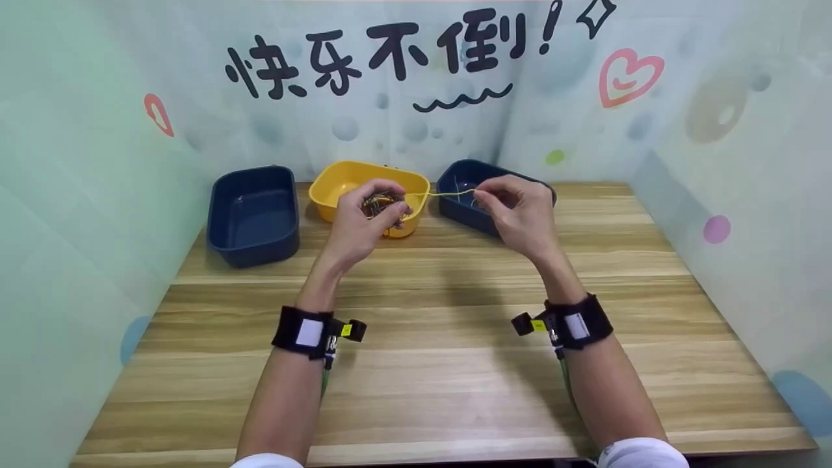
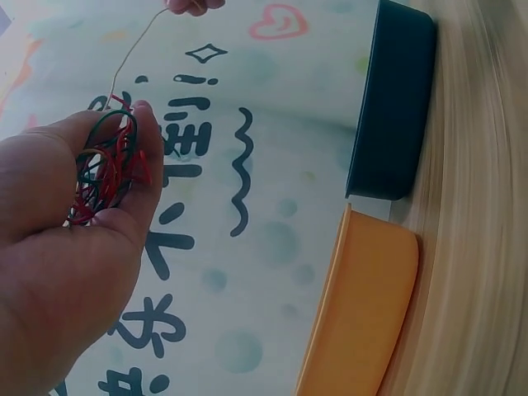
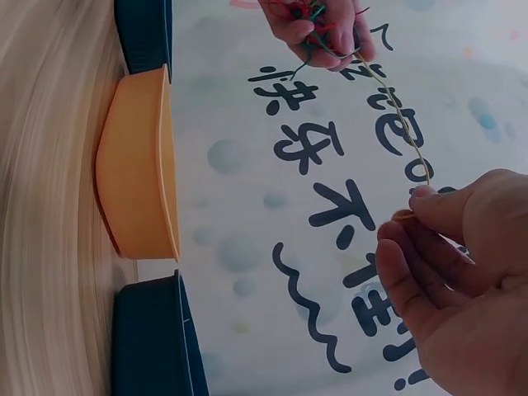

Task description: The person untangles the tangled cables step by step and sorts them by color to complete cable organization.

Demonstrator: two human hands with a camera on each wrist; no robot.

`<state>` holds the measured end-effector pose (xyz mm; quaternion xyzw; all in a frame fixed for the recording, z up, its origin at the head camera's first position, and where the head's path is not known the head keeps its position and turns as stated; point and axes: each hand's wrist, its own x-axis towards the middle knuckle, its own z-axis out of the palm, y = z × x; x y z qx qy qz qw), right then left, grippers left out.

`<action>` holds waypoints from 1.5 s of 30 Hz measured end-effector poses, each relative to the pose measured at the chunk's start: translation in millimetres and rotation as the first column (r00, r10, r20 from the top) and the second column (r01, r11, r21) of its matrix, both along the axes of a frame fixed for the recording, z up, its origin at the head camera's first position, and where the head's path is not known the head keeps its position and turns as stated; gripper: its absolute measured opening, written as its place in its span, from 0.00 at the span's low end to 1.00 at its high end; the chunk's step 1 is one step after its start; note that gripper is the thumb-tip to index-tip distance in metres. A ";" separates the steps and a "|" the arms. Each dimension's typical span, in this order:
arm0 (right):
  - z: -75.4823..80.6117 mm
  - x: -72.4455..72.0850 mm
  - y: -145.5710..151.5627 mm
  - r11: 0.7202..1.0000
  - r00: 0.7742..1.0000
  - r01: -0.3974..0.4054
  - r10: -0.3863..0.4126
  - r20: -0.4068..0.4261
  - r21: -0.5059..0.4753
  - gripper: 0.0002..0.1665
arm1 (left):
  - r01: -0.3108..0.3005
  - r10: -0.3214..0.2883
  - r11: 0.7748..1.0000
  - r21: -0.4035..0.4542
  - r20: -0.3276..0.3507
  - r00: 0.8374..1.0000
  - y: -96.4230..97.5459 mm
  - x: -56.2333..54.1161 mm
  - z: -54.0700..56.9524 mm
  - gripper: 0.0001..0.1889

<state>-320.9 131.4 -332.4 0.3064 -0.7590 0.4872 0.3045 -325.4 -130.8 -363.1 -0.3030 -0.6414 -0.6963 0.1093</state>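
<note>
Left hand [image 1: 359, 227] gripping wire tangle [image 2: 109, 169], right hand [image 1: 525, 213] pinching yellow wire [image 1: 447, 194]; likely handling light, bendy; best pinching near end.

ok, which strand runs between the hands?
The yellow strand: it alone spans from left hand to right hand; red and green strands sit bunched in the left.

The head view is bright and evenly lit; soft, blurry-edged shadows fall on the wooden surface [image 1: 422, 390] in front of the yellow bin [image 1: 331, 188], with pale glare farther from it. Both wrist views look dimmer and hazier.
</note>
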 end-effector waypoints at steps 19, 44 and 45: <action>-6.2 -25.7 43.4 0.782 0.659 -0.140 0.532 0.533 -0.608 0.11 | -0.092 0.087 0.994 -0.062 -0.080 0.993 -13.9 -3.8 -0.5 0.09; 0.5 -29.1 59.6 0.569 0.669 0.052 0.590 0.452 -0.821 0.15 | -0.187 0.189 0.980 0.068 -0.031 0.981 -23.5 -8.1 -4.1 0.08; 0.6 -29.0 60.4 0.556 0.675 0.062 0.589 0.445 -0.829 0.15 | -0.194 0.197 0.978 0.070 -0.029 0.980 -24.1 -8.1 -4.4 0.08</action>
